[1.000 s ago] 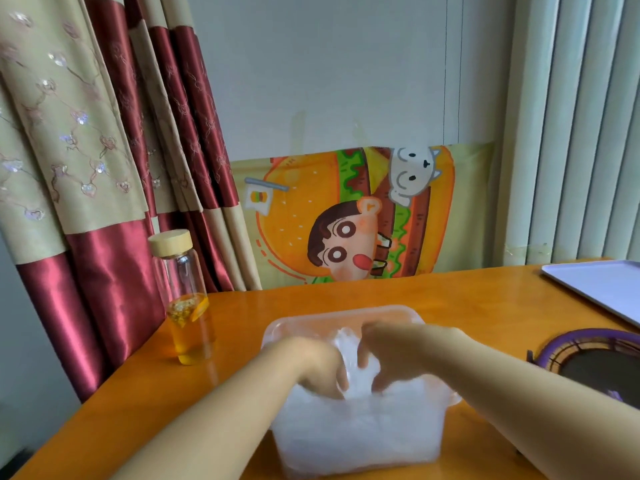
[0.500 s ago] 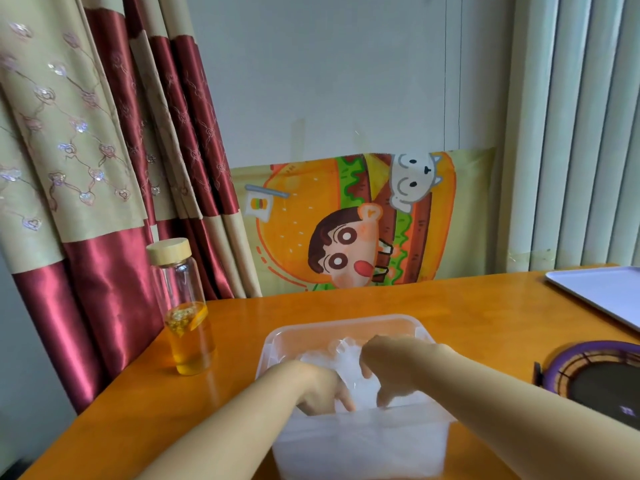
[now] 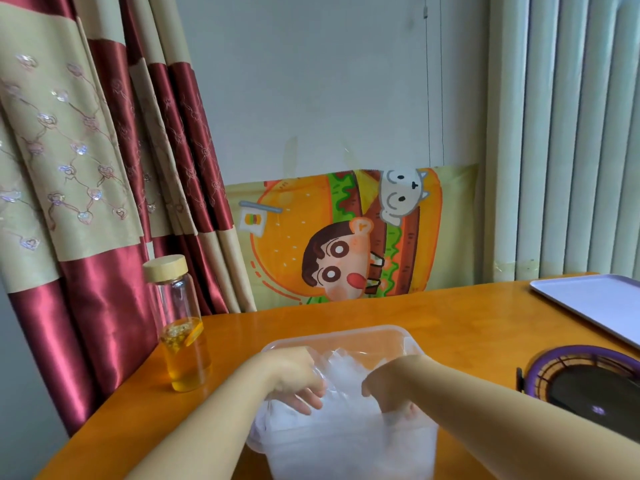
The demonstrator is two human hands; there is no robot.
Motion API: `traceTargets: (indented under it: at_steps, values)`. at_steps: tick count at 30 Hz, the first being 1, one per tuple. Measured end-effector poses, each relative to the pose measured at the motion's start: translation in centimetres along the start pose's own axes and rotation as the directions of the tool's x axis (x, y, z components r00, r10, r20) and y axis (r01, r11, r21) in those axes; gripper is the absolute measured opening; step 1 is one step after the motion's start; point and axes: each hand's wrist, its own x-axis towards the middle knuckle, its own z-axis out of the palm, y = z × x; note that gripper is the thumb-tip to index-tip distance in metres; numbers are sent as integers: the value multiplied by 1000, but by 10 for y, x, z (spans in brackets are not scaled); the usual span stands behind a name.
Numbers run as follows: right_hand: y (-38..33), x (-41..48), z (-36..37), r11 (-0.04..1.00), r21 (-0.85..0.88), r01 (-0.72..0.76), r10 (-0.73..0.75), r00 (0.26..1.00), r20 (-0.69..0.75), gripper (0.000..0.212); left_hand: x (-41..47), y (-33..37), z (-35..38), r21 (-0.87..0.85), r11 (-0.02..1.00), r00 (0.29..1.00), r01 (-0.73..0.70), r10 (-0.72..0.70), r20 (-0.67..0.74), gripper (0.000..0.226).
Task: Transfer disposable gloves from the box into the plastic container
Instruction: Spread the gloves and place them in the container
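We count two hands, left hand and right hand, fingers curled into gloves inside one plastic container; grip uncertain.

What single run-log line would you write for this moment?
left hand: on gloves | right hand: in gloves | container: on table | grip: unclear

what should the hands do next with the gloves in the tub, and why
Probably push the pile down a little more. The gloves heap up in the middle of the container, between the left hand and the right hand, both inside it, so pressing should settle them lower.
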Motion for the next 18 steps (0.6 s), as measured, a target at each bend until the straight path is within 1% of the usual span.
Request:
traceTargets:
  at_steps: [3, 5, 7, 8, 9, 10, 12, 13, 14, 15, 16, 17, 18]
  values:
    - [-3, -15, -7, 1000, -27, 5, -5, 1000, -1, 71, -22, 9, -8, 82, 996, 999, 29, -27, -18, 43]
    - [-3, -22, -13, 998, -56, 6, -8, 999, -38, 77, -37, 15, -14, 135, 989, 998, 54, -49, -42, 37]
    - [-4, -33, -16, 998, -60, 18, -25, 991, -129, 73, -55, 17, -18, 173, 984, 994, 51, -34, -101, 35]
    - [-4, -40, -17, 998, -46, 33, -42, 977, -211, 67, -61, 16, -19, 197, 980, 989, 26, 3, -148, 35]
    - [-6, -52, -18, 998, -32, 54, -61, 947, -316, 59, -68, 14, -18, 227, 974, 978, -14, 61, -201, 33]
    - [-7, -64, -18, 996, -39, 75, -85, 896, -436, 51, -75, 11, -18, 258, 964, 959, -58, 126, -255, 33]
    - [-14, -90, -12, 987, -123, 102, -157, 756, -635, 40, -91, 2, -11, 297, 943, 912, -148, 247, -329, 28]
    - [-19, -102, -5, 978, -167, 125, -207, 696, -688, 37, -100, -4, -6, 295, 935, 897, -197, 293, -332, 24]
    - [-24, -113, 2, 965, -200, 168, -260, 666, -699, 34, -108, -11, -2, 284, 927, 896, -246, 329, -297, 21]
    - [-30, -121, 14, 949, -218, 226, -314, 673, -669, 32, -118, -18, 7, 270, 920, 912, -285, 347, -220, 18]
    - [-35, -127, 24, 932, -218, 291, -362, 699, -616, 31, -126, -24, 14, 272, 913, 932, -304, 344, -112, 18]
    - [-41, -130, 38, 915, -190, 355, -399, 742, -538, 31, -133, -30, 25, 306, 905, 951, -296, 309, 6, 22]
    - [-45, -130, 51, 902, -158, 402, -427, 779, -459, 33, -136, -35, 35, 379, 880, 959, -284, 262, 110, 32]
